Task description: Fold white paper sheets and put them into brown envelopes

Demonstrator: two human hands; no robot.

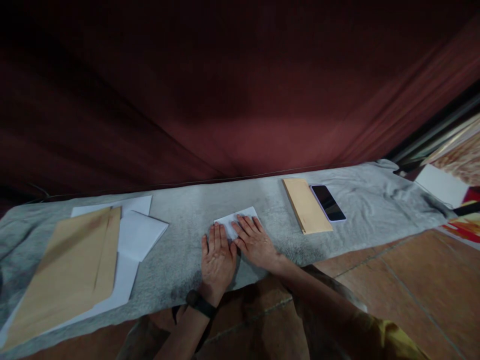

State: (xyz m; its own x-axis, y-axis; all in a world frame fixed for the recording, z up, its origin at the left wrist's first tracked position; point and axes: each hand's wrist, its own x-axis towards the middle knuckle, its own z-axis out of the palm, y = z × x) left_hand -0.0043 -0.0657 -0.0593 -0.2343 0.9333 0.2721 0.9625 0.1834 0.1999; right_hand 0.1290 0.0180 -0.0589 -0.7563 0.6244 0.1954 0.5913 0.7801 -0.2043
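Observation:
A small white folded paper (pixel 229 220) lies on the grey cloth in front of me, partly covered by both hands. My left hand (pixel 218 257) rests flat on its left part, fingers stretched out and pointing away from me. On its right part, my right hand (pixel 255 242) presses flat, with the fingers slightly spread and angled toward the upper left. The two thumbs come close together near the paper's lower edge. Neither hand grips anything. How the paper is folded under the hands is hidden.
The grey cloth (pixel 183 240) covers a long, narrow surface. At left, a large brown envelope (pixel 71 265) lies on white sheets (pixel 125 285), beside folded white paper (pixel 140 232). To the right are a smaller brown envelope (pixel 307 207) and a phone (pixel 328 202). A dark red curtain (pixel 240 100) hangs behind.

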